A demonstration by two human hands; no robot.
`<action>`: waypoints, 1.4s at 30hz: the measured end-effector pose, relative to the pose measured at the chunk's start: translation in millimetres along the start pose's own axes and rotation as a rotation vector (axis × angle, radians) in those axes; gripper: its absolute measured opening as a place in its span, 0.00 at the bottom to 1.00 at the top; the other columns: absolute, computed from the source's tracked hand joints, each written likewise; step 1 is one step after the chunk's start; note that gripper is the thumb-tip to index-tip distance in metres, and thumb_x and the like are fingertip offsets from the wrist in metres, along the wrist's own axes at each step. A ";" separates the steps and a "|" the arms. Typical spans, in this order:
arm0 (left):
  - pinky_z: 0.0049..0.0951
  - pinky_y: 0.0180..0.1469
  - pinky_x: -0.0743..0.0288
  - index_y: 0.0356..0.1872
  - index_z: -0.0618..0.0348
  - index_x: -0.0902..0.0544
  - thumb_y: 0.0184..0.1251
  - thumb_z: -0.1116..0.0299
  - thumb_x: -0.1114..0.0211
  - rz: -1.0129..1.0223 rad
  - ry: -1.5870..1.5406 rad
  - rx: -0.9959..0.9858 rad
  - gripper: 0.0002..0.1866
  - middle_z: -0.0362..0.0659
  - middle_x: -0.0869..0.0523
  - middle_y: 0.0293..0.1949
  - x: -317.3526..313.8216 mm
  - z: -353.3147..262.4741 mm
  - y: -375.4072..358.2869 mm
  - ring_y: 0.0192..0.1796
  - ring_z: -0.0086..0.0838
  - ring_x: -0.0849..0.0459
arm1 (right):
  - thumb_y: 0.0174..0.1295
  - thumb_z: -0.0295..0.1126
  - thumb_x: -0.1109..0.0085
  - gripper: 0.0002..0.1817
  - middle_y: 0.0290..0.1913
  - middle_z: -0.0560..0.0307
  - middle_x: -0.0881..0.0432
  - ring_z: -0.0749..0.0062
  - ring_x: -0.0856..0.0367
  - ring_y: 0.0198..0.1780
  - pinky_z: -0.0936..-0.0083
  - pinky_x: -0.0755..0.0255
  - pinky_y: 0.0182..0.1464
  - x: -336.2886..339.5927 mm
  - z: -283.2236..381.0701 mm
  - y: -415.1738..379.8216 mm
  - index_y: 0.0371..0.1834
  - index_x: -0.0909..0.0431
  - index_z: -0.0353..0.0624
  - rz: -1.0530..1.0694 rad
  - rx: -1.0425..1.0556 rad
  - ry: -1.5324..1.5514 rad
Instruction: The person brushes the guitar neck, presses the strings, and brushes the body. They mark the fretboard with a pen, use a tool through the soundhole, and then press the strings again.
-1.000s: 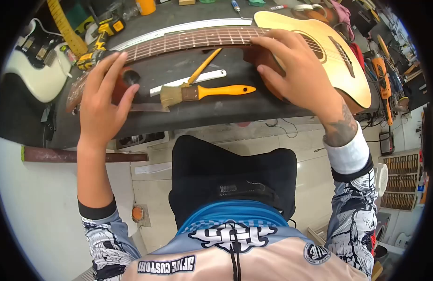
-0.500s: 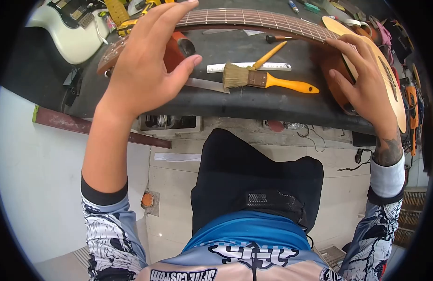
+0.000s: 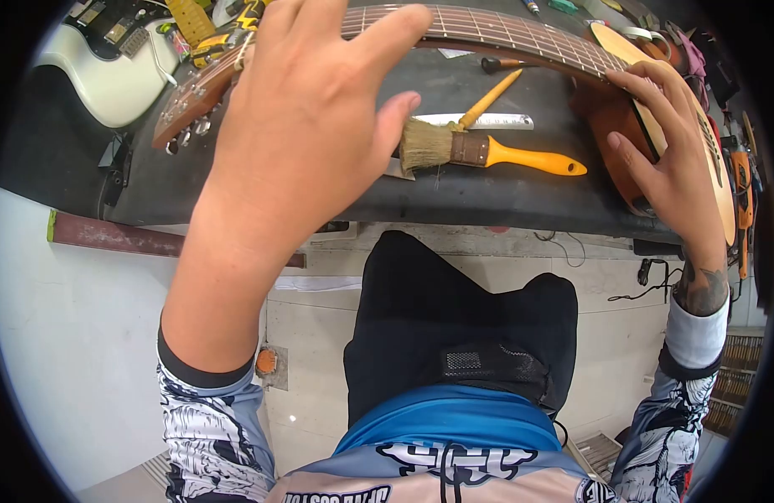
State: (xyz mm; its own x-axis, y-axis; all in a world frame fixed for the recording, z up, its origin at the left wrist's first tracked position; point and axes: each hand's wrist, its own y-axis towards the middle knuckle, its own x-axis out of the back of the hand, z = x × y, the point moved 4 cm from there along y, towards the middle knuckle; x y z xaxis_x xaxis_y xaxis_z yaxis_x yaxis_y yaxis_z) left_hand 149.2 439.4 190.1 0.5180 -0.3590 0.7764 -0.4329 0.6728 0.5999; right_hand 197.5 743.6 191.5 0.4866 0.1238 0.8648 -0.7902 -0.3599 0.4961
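An acoustic guitar [image 3: 521, 35] lies across the bench, its fretboard running along the top and its headstock [image 3: 198, 105] at left. My left hand [image 3: 315, 109] is open over the neck near the headstock, fingers spread, thumb out; contact with the strings cannot be made out. My right hand [image 3: 676, 155] rests with fingers stretched over the guitar where neck meets body, thumb apart along the side. Between the hands lie a flat paintbrush [image 3: 533, 157] with a yellow handle, a steel ruler [image 3: 512, 121] and a tapered wooden handle [image 3: 491, 96].
A white electric guitar body [image 3: 93, 80] lies on the dark bench [image 3: 336, 201] at left. An orange tool [image 3: 741, 180] stands at the right edge. Rolls of tape and small tools crowd the back right. A black cable [image 3: 642, 293] hangs below.
My left hand has moved right and nearer the camera, uncovering more of the headstock. My right hand stays on the guitar; the whole view has shifted slightly.
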 end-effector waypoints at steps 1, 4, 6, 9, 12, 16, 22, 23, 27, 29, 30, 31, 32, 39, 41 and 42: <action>0.51 0.70 0.31 0.65 0.56 0.21 0.58 0.69 0.21 0.000 0.015 0.000 0.32 0.61 0.26 0.66 -0.9 -0.8 0.3 0.68 0.58 0.26 | 0.60 0.28 0.30 0.30 0.68 0.48 0.23 0.47 0.28 0.72 0.57 0.34 0.75 -0.3 0.1 -0.1 0.68 0.20 0.51 -0.005 0.001 0.005; 0.50 0.69 0.30 0.65 0.54 0.20 0.58 0.69 0.21 -0.015 0.064 0.007 0.31 0.59 0.26 0.66 -5.7 0.2 0.7 0.67 0.57 0.26 | 0.59 0.28 0.30 0.30 0.68 0.48 0.23 0.48 0.28 0.72 0.57 0.34 0.75 1.6 0.7 0.1 0.68 0.19 0.51 -0.001 0.001 -0.007; 0.49 0.69 0.30 0.65 0.52 0.20 0.58 0.69 0.22 -0.022 0.095 0.013 0.31 0.58 0.25 0.66 -7.9 1.3 0.2 0.67 0.56 0.25 | 0.58 0.28 0.30 0.30 0.68 0.48 0.23 0.48 0.28 0.72 0.57 0.34 0.75 1.8 1.8 1.3 0.68 0.19 0.51 0.000 0.002 -0.008; 0.48 0.69 0.29 0.65 0.49 0.19 0.58 0.69 0.22 -0.038 0.141 0.018 0.31 0.56 0.24 0.66 -13.8 3.9 1.9 0.67 0.55 0.25 | 0.57 0.27 0.29 0.31 0.68 0.48 0.23 0.48 0.28 0.72 0.58 0.34 0.75 2.3 1.8 0.8 0.68 0.19 0.50 -0.002 -0.002 0.009; 0.47 0.69 0.29 0.65 0.47 0.18 0.58 0.69 0.22 -0.052 0.175 0.027 0.31 0.54 0.23 0.66 -15.1 4.1 1.7 0.67 0.54 0.24 | 0.57 0.27 0.29 0.31 0.68 0.47 0.23 0.48 0.28 0.72 0.58 0.34 0.75 1.9 1.9 0.7 0.68 0.19 0.51 -0.004 -0.006 0.019; 0.46 0.68 0.28 0.65 0.44 0.17 0.59 0.69 0.22 -0.076 0.232 0.022 0.30 0.52 0.22 0.67 -19.0 7.5 1.0 0.66 0.52 0.24 | 0.57 0.27 0.29 0.31 0.68 0.47 0.24 0.48 0.28 0.72 0.58 0.33 0.74 1.3 2.4 -0.2 0.68 0.19 0.51 -0.010 -0.010 0.021; 0.46 0.68 0.28 0.66 0.42 0.17 0.59 0.68 0.22 -0.053 0.181 0.042 0.31 0.51 0.22 0.67 -11.6 5.1 1.8 0.66 0.52 0.24 | 0.57 0.26 0.29 0.31 0.68 0.47 0.24 0.47 0.28 0.71 0.58 0.33 0.74 1.1 2.2 -0.1 0.68 0.19 0.51 -0.013 -0.014 0.030; 0.46 0.68 0.28 0.66 0.41 0.18 0.59 0.68 0.22 -0.073 0.188 0.033 0.31 0.51 0.23 0.68 -13.5 6.5 1.7 0.66 0.52 0.24 | 0.57 0.26 0.29 0.32 0.68 0.47 0.24 0.47 0.27 0.71 0.59 0.33 0.74 1.2 1.9 -0.2 0.68 0.19 0.51 -0.013 -0.013 0.029; 0.46 0.68 0.28 0.67 0.41 0.18 0.59 0.68 0.22 -0.093 0.283 -0.046 0.32 0.51 0.23 0.68 -25.9 23.3 -5.0 0.67 0.52 0.25 | 0.56 0.25 0.29 0.32 0.67 0.47 0.23 0.47 0.27 0.70 0.59 0.32 0.73 1.1 3.5 0.3 0.68 0.19 0.51 -0.019 -0.012 0.045; 0.46 0.68 0.28 0.67 0.41 0.18 0.59 0.68 0.22 -0.066 0.294 -0.040 0.32 0.51 0.23 0.68 -26.1 24.8 -5.5 0.67 0.52 0.25 | 0.56 0.25 0.29 0.31 0.67 0.47 0.23 0.47 0.27 0.70 0.59 0.32 0.72 1.8 4.3 0.4 0.67 0.19 0.50 -0.023 -0.007 0.043; 0.46 0.68 0.28 0.67 0.41 0.18 0.59 0.68 0.22 -0.060 0.273 -0.022 0.32 0.52 0.23 0.68 -24.4 22.3 -4.4 0.67 0.52 0.25 | 0.56 0.25 0.29 0.32 0.67 0.47 0.23 0.47 0.27 0.69 0.59 0.32 0.72 2.0 4.3 0.6 0.67 0.19 0.50 -0.026 -0.005 0.047; 0.46 0.68 0.28 0.67 0.41 0.18 0.59 0.68 0.22 -0.054 0.252 -0.003 0.32 0.52 0.23 0.68 -22.7 19.9 -3.4 0.67 0.52 0.25 | 0.55 0.25 0.29 0.32 0.67 0.47 0.23 0.47 0.26 0.69 0.59 0.32 0.72 2.0 4.4 0.5 0.67 0.19 0.50 -0.028 -0.003 0.052; 0.46 0.69 0.29 0.67 0.41 0.18 0.59 0.68 0.22 -0.059 0.216 0.018 0.32 0.52 0.23 0.68 -19.2 12.8 -0.1 0.67 0.52 0.25 | 0.55 0.24 0.29 0.32 0.66 0.46 0.23 0.47 0.26 0.69 0.59 0.32 0.72 1.7 4.8 0.3 0.67 0.19 0.49 -0.030 -0.002 0.057; 0.46 0.68 0.29 0.68 0.45 0.19 0.56 0.71 0.21 0.045 0.034 0.128 0.34 0.52 0.24 0.69 -0.2 -1.6 1.7 0.67 0.52 0.26 | 0.52 0.24 0.28 0.31 0.62 0.46 0.22 0.44 0.25 0.65 0.57 0.31 0.70 9.7 10.4 4.1 0.64 0.19 0.47 -0.040 0.005 0.085; 0.46 0.69 0.30 0.69 0.46 0.19 0.56 0.72 0.21 0.064 -0.031 0.168 0.35 0.52 0.26 0.70 1.0 -1.4 1.7 0.67 0.52 0.27 | 0.51 0.26 0.26 0.31 0.62 0.47 0.22 0.45 0.27 0.66 0.56 0.31 0.70 12.9 11.4 5.9 0.63 0.18 0.48 -0.007 -0.016 0.108; 0.46 0.69 0.30 0.70 0.46 0.20 0.56 0.72 0.21 0.070 -0.060 0.194 0.36 0.52 0.26 0.70 2.9 -2.8 2.4 0.67 0.52 0.27 | 0.52 0.30 0.24 0.31 0.63 0.49 0.22 0.45 0.28 0.68 0.55 0.31 0.70 13.7 10.6 6.1 0.63 0.18 0.48 0.006 -0.023 0.111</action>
State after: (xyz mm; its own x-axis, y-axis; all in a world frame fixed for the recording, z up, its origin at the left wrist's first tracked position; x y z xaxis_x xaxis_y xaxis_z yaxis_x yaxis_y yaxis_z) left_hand 151.7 441.8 193.3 0.4392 -0.3577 0.8241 -0.6031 0.5625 0.5655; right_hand 203.3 733.4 205.6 0.4383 0.2242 0.8704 -0.8019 -0.3399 0.4913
